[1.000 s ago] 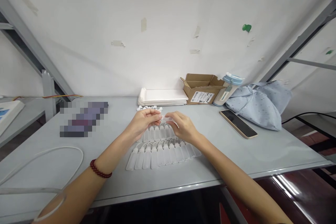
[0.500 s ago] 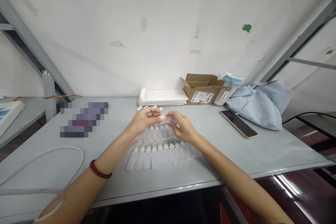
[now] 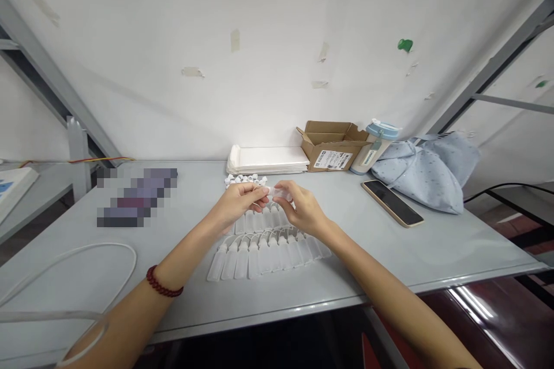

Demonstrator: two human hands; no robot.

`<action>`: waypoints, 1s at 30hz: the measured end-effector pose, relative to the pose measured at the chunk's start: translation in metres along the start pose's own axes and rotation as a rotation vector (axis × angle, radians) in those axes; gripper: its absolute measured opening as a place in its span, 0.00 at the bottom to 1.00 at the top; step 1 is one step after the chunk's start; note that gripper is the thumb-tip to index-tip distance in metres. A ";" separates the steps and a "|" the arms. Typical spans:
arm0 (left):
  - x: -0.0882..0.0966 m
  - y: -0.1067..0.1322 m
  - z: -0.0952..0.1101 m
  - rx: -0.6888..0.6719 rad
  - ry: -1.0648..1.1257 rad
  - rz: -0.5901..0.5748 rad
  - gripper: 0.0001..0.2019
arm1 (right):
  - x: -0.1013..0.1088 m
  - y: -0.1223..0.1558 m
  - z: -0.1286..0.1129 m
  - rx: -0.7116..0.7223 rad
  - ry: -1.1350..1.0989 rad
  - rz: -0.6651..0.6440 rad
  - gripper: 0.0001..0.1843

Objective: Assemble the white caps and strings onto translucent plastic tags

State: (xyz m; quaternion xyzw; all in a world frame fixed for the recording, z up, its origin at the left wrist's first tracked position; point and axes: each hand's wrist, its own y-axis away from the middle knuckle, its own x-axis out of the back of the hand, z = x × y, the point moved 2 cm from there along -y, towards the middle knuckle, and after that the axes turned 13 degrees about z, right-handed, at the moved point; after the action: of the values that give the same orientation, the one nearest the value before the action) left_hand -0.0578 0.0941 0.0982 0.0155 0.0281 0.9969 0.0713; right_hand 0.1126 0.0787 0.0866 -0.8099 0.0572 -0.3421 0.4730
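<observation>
My left hand (image 3: 242, 203) is closed in a pinch on the white cap end of a small translucent plastic bottle (image 3: 281, 191). The bottle's body lies between the thumb and fingers of my right hand (image 3: 302, 204), pointing to the right. My fingers hide much of it. Below my hands, several like bottles (image 3: 265, 256) lie side by side in a front row, with thin white cords looped at their necks. Another row of bottles (image 3: 255, 221) sits just behind, partly covered by my hands. Small white caps (image 3: 247, 179) are heaped beyond my left hand.
At the wall stand a white stack of flat packets (image 3: 272, 159), an open cardboard box (image 3: 332, 153) and a tumbler (image 3: 373, 147). A phone (image 3: 392, 203) and a light blue cloth bag (image 3: 424, 176) lie right. A clear tube (image 3: 52, 316) crosses the left front.
My left fingers have curled in closer around the cap end, and the white loop that stood out there is now mostly hidden. The heap of white caps shows more. My right hand has barely moved.
</observation>
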 end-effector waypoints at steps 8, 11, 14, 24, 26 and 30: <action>0.002 0.001 0.005 -0.089 -0.036 0.005 0.09 | 0.000 -0.002 -0.002 -0.045 -0.043 -0.014 0.08; 0.001 0.001 0.005 -0.109 -0.061 -0.017 0.11 | 0.001 -0.002 -0.002 -0.065 -0.056 -0.022 0.08; 0.000 0.002 0.005 -0.103 -0.099 -0.029 0.16 | 0.001 -0.002 -0.003 -0.067 -0.068 -0.018 0.08; 0.000 0.004 0.012 -0.139 -0.214 -0.013 0.17 | 0.001 -0.002 -0.004 -0.054 -0.083 -0.020 0.09; 0.001 0.005 0.013 -0.163 -0.221 -0.019 0.16 | 0.001 -0.002 -0.003 -0.060 -0.086 -0.023 0.09; 0.002 0.005 0.013 -0.206 -0.208 -0.037 0.15 | 0.002 -0.002 -0.002 -0.108 -0.115 -0.013 0.09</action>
State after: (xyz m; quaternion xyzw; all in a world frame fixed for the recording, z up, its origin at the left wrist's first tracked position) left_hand -0.0599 0.0905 0.1115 0.1109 -0.0814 0.9861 0.0935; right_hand 0.1124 0.0776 0.0902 -0.8531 0.0429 -0.2943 0.4288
